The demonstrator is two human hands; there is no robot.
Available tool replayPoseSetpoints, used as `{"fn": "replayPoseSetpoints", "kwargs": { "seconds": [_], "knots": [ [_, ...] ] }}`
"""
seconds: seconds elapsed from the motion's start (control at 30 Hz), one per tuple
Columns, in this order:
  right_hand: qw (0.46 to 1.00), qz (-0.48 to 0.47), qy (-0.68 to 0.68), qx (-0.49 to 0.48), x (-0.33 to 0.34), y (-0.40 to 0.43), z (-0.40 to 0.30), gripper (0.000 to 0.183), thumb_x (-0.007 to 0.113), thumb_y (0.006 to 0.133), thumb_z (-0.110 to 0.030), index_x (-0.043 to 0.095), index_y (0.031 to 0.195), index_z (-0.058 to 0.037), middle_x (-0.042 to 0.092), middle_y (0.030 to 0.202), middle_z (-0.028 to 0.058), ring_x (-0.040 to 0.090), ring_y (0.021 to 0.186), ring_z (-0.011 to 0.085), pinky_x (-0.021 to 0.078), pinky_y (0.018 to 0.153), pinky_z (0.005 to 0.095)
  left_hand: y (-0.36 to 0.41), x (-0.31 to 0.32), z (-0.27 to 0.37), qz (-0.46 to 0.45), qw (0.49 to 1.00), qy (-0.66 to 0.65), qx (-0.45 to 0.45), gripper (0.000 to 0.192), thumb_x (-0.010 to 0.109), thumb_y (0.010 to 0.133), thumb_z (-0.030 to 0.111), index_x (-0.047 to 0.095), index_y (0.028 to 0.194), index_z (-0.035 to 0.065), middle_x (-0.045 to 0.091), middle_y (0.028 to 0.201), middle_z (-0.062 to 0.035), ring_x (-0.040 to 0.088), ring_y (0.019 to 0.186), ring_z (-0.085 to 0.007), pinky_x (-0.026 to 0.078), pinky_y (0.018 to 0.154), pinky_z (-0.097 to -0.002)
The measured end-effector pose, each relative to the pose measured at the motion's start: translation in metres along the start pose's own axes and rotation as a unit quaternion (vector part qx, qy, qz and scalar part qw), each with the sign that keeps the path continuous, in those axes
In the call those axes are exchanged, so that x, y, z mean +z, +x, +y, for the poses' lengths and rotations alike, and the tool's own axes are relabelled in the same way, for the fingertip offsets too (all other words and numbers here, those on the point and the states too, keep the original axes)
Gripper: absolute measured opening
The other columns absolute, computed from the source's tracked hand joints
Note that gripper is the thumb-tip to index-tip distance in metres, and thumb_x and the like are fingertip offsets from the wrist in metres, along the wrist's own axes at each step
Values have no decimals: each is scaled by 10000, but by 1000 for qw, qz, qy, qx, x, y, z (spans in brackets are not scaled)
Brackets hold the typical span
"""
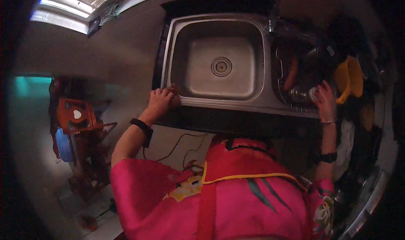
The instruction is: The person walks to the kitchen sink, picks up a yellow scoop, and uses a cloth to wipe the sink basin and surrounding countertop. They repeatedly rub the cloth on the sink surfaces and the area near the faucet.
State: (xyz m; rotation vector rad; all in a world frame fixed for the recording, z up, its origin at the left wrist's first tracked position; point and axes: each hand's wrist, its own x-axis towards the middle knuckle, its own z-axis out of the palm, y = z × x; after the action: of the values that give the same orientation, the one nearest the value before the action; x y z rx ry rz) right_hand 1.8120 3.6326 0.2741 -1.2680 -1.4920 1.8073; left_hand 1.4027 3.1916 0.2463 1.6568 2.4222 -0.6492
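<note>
Before me lies a stainless steel sink (221,50) with a round drain (221,66) in its basin. My left hand (160,100) rests at the sink's front left corner, its fingers curled on a small brownish thing (174,97) that I cannot make out. At the right, my right hand (324,100) has its fingers on the pale round end of a clear, glass-like vessel (298,94). That vessel lies in a dark rack or basket (280,80) beside the basin. A long orange-brown thing (291,74) is also in there.
A metal tap part (270,25) stands at the basin's back right corner. Right of my right hand is a yellow plastic vessel (349,77). A wooden chair (76,115) and a blue thing (64,145) stand far left. A cable (175,148) runs below the counter's edge.
</note>
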Motion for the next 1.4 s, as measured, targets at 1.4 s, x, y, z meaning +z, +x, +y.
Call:
{"fn": "replayPoseSetpoints", "kwargs": {
  "seconds": [1.4],
  "knots": [
    [983,-12,-61,172,40,-33,18,390,542,852,-227,428,1216,-141,540,1070,7,539,859,105,440,659,226,183,14,-138,49,972,-156,-170,495,421,825,159,330,1303,66,297,1266,-263,516,906,-431,483,733,-479]
  ]
}}
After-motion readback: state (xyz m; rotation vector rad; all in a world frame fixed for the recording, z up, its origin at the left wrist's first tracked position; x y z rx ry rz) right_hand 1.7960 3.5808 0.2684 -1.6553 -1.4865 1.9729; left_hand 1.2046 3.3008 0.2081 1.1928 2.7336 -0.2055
